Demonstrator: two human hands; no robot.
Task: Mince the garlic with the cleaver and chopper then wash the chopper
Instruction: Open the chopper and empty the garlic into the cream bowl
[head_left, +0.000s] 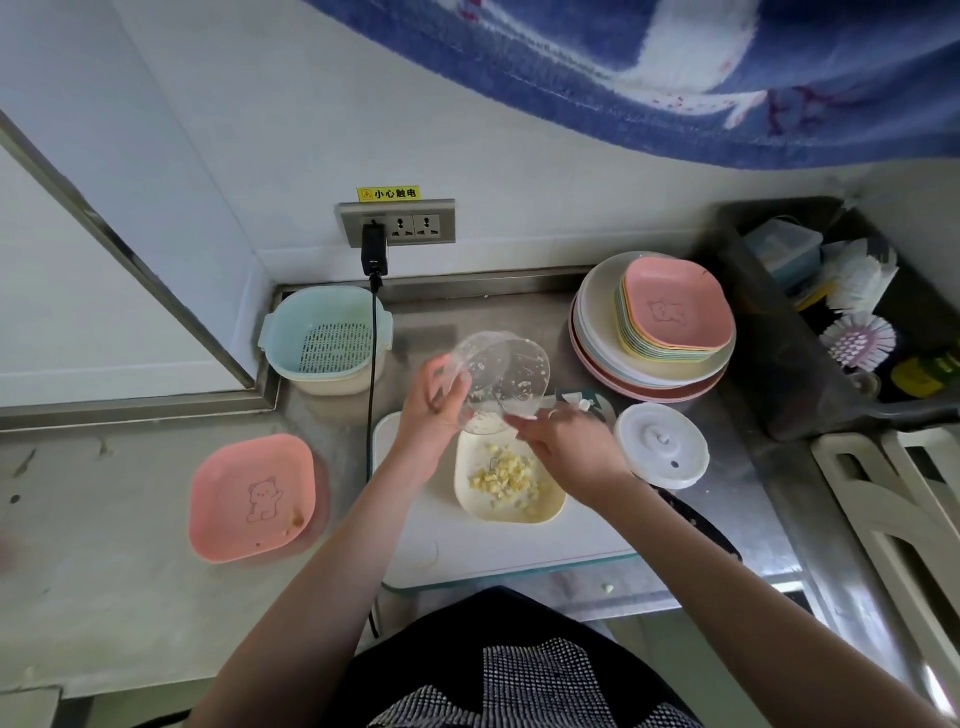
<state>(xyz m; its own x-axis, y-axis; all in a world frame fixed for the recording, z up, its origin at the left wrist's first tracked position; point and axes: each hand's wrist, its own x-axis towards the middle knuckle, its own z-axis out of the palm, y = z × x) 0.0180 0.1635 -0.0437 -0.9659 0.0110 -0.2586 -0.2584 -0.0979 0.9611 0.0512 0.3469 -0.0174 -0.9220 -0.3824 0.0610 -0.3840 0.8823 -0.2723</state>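
My left hand (431, 410) grips the clear plastic chopper bowl (501, 376), tipped on its side over a cream square dish (511, 506). Minced garlic (506, 478) lies piled in that dish. My right hand (563, 449) reaches its fingers into the mouth of the tipped bowl; whether they hold anything is hidden. The dish stands on a white cutting board (498, 545). The chopper's white round lid (661, 444) lies flat to the right of my right hand. The cleaver (696, 522) lies at the board's right edge, mostly hidden under my right forearm.
A pink square dish (253, 499) sits on the counter at left. A blue colander basket (327, 338) stands at the back left, with a black cable (372, 389) hanging from the wall socket. Stacked plates (654, 332) are at back right. The sink (852, 322) holds brushes.
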